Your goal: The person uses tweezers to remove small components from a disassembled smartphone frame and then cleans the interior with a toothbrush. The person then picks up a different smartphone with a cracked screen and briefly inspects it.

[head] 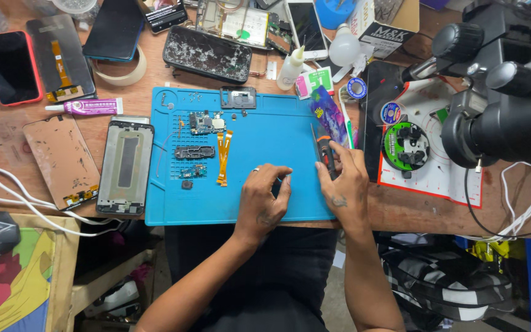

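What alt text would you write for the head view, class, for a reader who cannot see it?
A person's left hand and right hand rest on a blue repair mat, the right gripping a small screwdriver. Circuit boards and orange ribbon cables lie on the mat; a phone frame sits beside it on the cluttered wooden bench.

I was working in a phone repair workshop. My wooden bench (401, 212) carried a blue repair mat (265, 129) with small circuit boards (206, 123) and orange flex cables (223, 157). At ten o'clock lay opened phones (13, 66) and a bare phone frame (125, 166); at three o'clock stood a black microscope (499, 104).
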